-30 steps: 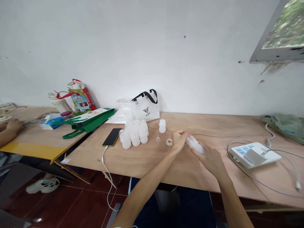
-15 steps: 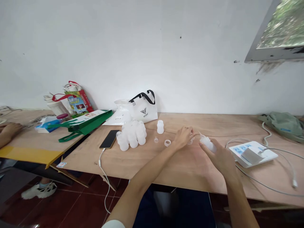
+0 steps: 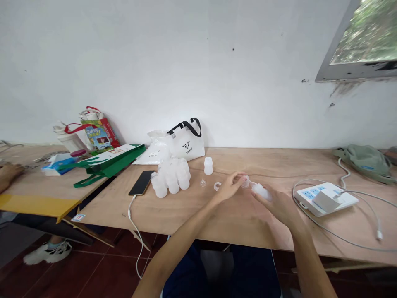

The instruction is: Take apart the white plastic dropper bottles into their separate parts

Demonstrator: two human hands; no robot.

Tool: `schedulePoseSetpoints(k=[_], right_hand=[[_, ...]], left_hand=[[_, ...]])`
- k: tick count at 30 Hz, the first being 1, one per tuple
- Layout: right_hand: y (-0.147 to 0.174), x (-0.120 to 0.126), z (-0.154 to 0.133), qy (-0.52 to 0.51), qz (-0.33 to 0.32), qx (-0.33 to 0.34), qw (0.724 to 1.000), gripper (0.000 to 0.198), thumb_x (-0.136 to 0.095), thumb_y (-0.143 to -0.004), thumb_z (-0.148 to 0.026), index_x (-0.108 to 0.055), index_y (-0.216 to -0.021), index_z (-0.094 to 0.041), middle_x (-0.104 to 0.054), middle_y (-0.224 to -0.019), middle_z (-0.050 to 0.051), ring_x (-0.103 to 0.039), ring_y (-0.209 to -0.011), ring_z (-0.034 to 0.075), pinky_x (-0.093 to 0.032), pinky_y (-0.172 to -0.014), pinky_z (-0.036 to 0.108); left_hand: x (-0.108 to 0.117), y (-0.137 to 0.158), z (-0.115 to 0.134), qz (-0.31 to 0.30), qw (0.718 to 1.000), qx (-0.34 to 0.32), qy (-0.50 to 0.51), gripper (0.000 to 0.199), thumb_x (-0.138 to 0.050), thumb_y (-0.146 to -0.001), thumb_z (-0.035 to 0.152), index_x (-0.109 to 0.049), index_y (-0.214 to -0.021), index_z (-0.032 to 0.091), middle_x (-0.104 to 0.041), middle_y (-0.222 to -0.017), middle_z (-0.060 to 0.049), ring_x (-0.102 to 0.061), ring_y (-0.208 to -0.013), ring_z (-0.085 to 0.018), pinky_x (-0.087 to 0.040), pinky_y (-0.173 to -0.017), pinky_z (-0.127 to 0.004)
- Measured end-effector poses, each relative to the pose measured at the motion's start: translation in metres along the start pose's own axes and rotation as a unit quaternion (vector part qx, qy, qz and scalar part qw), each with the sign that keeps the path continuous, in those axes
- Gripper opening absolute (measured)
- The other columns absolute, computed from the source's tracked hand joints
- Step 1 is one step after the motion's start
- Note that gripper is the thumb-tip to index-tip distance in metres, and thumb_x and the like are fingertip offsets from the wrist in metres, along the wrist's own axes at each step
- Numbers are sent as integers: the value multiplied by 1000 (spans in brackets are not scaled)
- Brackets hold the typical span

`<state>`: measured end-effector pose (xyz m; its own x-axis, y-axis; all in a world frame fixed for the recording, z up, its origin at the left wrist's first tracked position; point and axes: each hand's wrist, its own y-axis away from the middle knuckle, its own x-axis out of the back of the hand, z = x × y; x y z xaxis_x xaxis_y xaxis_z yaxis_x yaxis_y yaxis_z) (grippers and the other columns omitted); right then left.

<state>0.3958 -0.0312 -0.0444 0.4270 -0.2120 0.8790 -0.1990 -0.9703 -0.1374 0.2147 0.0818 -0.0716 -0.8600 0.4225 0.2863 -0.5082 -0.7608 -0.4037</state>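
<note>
A translucent white bottle point(image 3: 262, 192) lies tilted in the right hand point(image 3: 281, 207), whose fingers and thumb are wrapped around its body, with its neck end toward the left. Just beside that end is a clear cap point(image 3: 245, 182), which the fingertips of the left hand point(image 3: 230, 184) touch; whether they pinch it cannot be told. A white ring point(image 3: 216, 186) rests beside the left hand, partly covered by it, and beyond that sits a small clear piece with a raised tip point(image 3: 203, 182). Behind these, one white bottle point(image 3: 208, 166) stands upright on the wooden counter point(image 3: 263, 162). Farther left is a tight cluster of similar bottles point(image 3: 172, 180), next to a dark-screened phone point(image 3: 141, 183) with a white cable point(image 3: 133, 215) plugged in. A white bag with black handles point(image 3: 187, 147) leans near the wall behind the cluster. Well to the right lies a white power strip point(image 3: 341, 203), with a grey-green cloth item point(image 3: 367, 161) behind it.
</note>
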Motion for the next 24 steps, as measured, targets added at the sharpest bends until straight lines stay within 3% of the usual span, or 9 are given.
schedulePoseSetpoints(k=[5, 9, 14, 18, 24], right_hand=[[0, -13, -11, -12, -48, 39, 998, 43, -52, -97, -56, -69, -117, -23, -79, -95, 8, -74, -87, 30, -48, -71, 34], [3, -28, -21, 57, -36, 82, 994, 42, -51, -99, -51, -66, -126, -23, -78, -96, 9, -74, -85, 30, -44, -68, 33], [8, -50, -34, 130, 23, 128, 983, 35, -55, -98, -47, -68, -118, -22, -77, -88, 9, -72, -73, 27, -38, -61, 30], [12, -63, -47, 151, 52, 136, 978, 29, -53, -98, -44, -70, -107, -21, -76, -81, 8, -72, -72, 28, -35, -60, 31], [11, -67, -58, 54, 16, 113, 992, 31, -54, -98, -48, -68, -114, -25, -77, -81, 4, -72, -71, 26, -35, -59, 30]], left_hand=[[20, 20, -5, -58, 995, 59, 60, 34, -74, -88, 45, -75, -111, 20, -75, -102, -10, -67, -84, -22, -53, -67, -28], [34, 27, -10, -106, 992, 60, 22, 32, -67, -92, 48, -78, -104, 20, -76, -97, -10, -67, -81, -21, -50, -61, -25], [42, 36, -12, -105, 993, 3, -62, 22, -62, -96, 37, -78, -100, 22, -77, -95, -6, -68, -85, -21, -51, -76, -30], [42, 41, -16, -57, 987, 28, -146, 20, -56, -96, 25, -75, -97, 22, -76, -93, -4, -66, -85, -21, -49, -84, -33], [57, 45, -12, -67, 980, 49, -182, 16, -57, -94, 24, -72, -91, 21, -74, -94, -5, -66, -88, -21, -49, -81, -32]])
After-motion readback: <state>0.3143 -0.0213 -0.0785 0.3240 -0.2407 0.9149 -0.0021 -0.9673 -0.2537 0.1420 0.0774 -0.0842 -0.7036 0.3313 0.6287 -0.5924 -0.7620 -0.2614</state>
